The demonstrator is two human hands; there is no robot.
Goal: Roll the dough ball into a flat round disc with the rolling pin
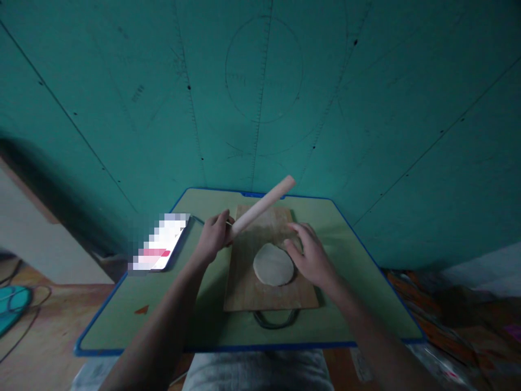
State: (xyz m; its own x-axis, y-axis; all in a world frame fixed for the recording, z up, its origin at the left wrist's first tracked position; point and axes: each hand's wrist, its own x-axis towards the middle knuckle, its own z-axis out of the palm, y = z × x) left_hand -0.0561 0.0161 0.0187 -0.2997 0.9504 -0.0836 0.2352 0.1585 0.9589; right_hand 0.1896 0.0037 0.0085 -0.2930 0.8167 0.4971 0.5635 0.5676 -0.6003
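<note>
A pale wooden rolling pin [264, 206] slants up and to the right, its near end in my left hand [215, 236]. My left hand is closed around that end, above the left edge of a wooden cutting board [240, 290]. On the board lies a flat, roughly round sheet of dough [273, 265]. My right hand [307, 252] hovers by the dough's upper right side, thumb and fingers apart, holding nothing. Whether its thumb touches the dough I cannot tell. A dark loop handle [277, 320] sticks out from the board's near edge.
The small table [362, 304] has a blue rim and stands against a green wall [260, 108]. A lit tablet or phone [169, 239], partly pixelated, lies at the left with a cable. An orange triangle mark [141, 310] shows at the front left.
</note>
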